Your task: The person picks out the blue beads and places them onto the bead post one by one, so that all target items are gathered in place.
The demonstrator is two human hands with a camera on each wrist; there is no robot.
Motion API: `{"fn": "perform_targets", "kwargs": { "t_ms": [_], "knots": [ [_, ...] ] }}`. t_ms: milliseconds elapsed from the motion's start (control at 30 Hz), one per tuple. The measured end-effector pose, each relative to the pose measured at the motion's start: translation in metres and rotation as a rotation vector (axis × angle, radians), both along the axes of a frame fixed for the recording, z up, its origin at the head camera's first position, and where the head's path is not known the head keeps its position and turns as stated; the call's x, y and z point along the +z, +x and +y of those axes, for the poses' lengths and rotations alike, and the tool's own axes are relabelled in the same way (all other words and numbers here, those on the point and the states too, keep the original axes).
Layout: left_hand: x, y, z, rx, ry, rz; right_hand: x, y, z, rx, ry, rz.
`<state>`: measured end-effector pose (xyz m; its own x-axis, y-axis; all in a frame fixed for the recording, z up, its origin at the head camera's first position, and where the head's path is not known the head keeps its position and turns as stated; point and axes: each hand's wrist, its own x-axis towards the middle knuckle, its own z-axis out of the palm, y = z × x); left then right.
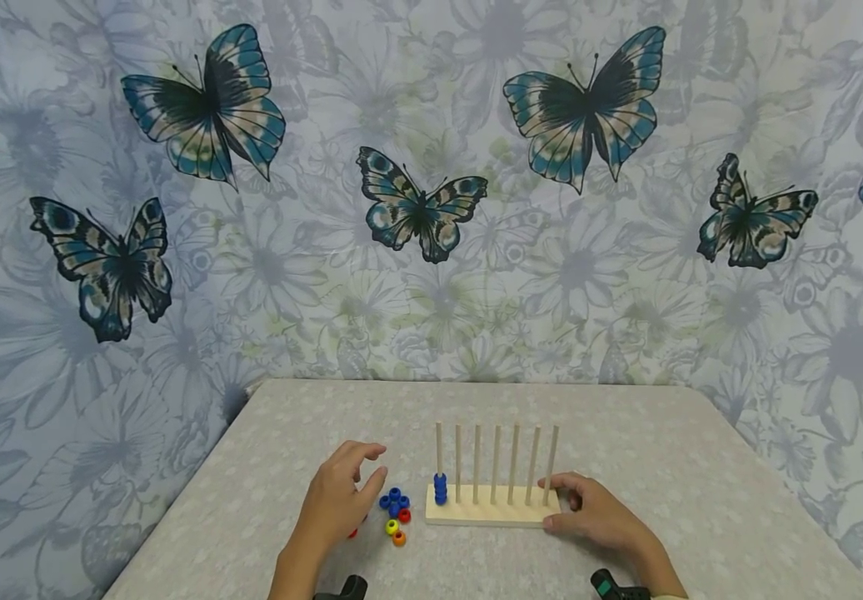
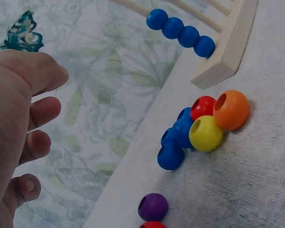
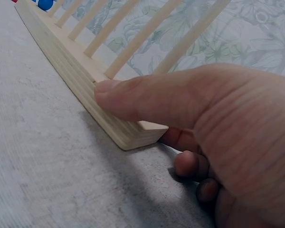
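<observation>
A wooden peg rack (image 1: 491,518) with several upright pegs stands on the table. Blue beads (image 1: 441,490) are stacked on its leftmost peg. My right hand (image 1: 600,512) grips the rack's right end, the thumb (image 3: 128,97) against its front side and the other fingers behind. To the left, my left hand (image 1: 337,496) is raised, loosely bent, with nothing in it. Beside it lie loose blue beads (image 1: 395,501), a red bead (image 1: 405,516), a yellow bead (image 1: 392,527) and an orange bead (image 1: 399,538). The left wrist view also shows a purple bead (image 2: 153,207) and another red bead (image 2: 153,224).
A pale patterned cloth covers the table (image 1: 701,467). Behind it rises a wall (image 1: 431,325) with flower and butterfly print. Dark straps with devices (image 1: 615,587) sit at both wrists.
</observation>
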<state>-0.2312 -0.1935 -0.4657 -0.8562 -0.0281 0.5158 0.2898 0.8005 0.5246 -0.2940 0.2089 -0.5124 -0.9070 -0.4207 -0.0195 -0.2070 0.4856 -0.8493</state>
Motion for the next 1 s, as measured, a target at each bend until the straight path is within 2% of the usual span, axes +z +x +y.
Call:
{"fn": "perform_targets", "kwargs": {
  "t_ms": [167, 300, 467, 667, 1000],
  "knots": [
    [-0.007, -0.001, -0.002, 0.001, -0.003, -0.032, 0.002, -0.001, 0.000, -0.022, 0.028, 0.001],
    [-0.009, -0.001, -0.003, 0.008, -0.018, -0.048, 0.003, -0.002, -0.001, -0.032, 0.029, -0.003],
    [-0.011, 0.000, -0.004, 0.017, -0.053, -0.122, 0.002, -0.002, -0.003, -0.037, 0.026, -0.012],
    [-0.017, -0.001, -0.005, -0.022, -0.062, -0.248, 0.001, 0.000, -0.003, -0.035, 0.034, -0.015],
    [-0.019, -0.003, -0.008, -0.104, -0.098, -0.334, 0.002, -0.002, -0.002, -0.027, 0.023, -0.012]
  ]
}}
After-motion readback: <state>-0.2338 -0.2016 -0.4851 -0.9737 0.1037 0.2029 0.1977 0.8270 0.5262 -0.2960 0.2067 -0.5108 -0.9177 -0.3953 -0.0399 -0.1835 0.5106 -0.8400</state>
